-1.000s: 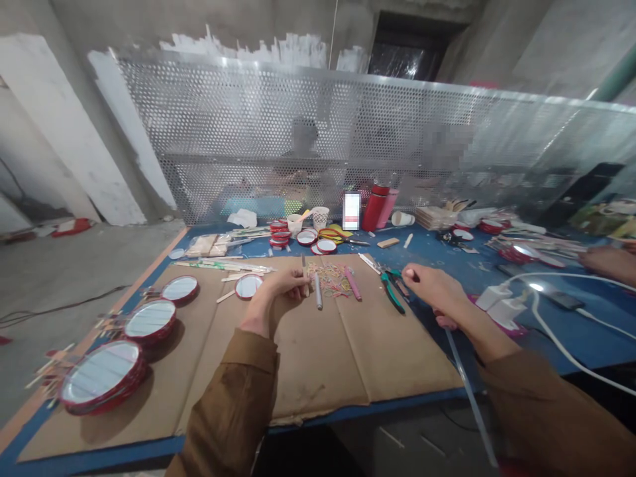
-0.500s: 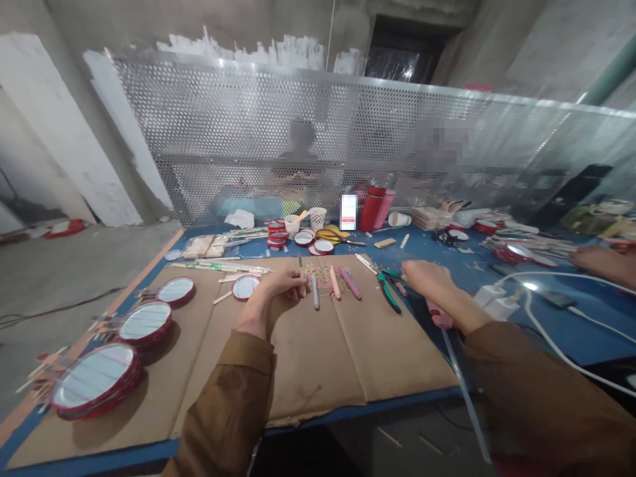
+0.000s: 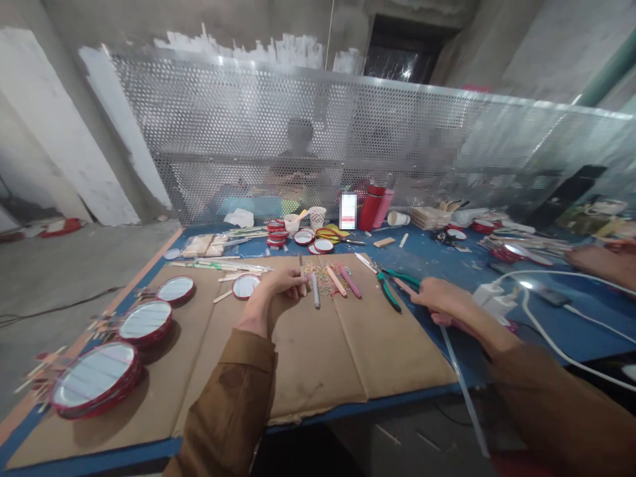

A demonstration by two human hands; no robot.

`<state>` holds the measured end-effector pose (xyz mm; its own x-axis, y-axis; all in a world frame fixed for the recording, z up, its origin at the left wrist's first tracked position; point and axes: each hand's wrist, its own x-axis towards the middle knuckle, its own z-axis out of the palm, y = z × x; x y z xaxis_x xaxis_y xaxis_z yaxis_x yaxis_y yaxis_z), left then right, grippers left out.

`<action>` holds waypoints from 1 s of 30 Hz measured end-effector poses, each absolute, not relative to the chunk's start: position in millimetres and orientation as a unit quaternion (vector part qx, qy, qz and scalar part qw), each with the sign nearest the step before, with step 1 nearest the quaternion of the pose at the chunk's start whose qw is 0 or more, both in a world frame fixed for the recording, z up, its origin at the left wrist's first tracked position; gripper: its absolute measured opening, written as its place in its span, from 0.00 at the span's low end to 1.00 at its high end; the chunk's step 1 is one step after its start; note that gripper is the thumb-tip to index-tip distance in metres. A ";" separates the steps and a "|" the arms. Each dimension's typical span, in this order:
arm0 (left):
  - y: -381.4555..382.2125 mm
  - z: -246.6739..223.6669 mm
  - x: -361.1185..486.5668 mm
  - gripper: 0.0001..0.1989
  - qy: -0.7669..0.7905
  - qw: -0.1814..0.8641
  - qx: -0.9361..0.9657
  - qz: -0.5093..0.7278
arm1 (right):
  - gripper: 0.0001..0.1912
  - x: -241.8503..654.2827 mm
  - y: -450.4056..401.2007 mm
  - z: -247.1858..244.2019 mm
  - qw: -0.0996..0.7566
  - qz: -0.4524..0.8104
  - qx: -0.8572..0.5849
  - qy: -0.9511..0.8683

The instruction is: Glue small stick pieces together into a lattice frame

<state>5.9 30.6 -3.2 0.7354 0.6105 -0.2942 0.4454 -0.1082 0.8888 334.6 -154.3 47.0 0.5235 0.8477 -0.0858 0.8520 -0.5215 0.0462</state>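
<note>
My left hand [image 3: 287,282] is closed with a thin grey-brown strip [image 3: 300,265] between its fingertips, above the cardboard [image 3: 318,358]. Beside it lie a grey marker-like stick [image 3: 316,291], a peach stick [image 3: 336,281] and a pink stick [image 3: 352,283], near a scatter of small coloured rubber bands [image 3: 322,283]. My right hand [image 3: 440,299] is bent at the right edge of the cardboard; a slim pinkish piece at its fingertips is too blurred to name. Green-handled pliers [image 3: 389,293] lie open just left of it.
Three round red-rimmed mirrors [image 3: 94,376] line the left side, with another mirror [image 3: 246,286] near my left hand. Bottles [image 3: 371,209], paper cups [image 3: 317,217] and a lit phone [image 3: 348,211] stand behind. White cables [image 3: 534,318] and another person's hand [image 3: 601,262] are at right.
My right hand has moved right and slightly down, away from the pliers. The peach and pink sticks now lie at a changed slant. My left hand has barely moved.
</note>
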 end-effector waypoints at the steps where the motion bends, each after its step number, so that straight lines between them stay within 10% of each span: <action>1: 31.2 -3.9 5.9 0.22 0.355 0.567 0.740 0.074 | 0.09 335.5 -163.0 50.7 0.077 -0.071 0.877 0.469; 15: 25.3 -0.2 6.8 0.23 0.348 0.570 0.739 0.087 | 0.09 245.9 -147.2 53.2 0.018 -0.077 0.812 0.578; 23: 21.6 4.6 7.2 0.17 0.360 0.572 0.733 0.074 | 0.26 234.2 -113.6 44.3 0.071 -0.073 0.817 0.567; 30: 22.3 4.9 7.7 0.15 0.352 0.584 0.727 0.074 | 0.17 225.9 -135.5 49.9 0.112 -0.081 0.800 0.583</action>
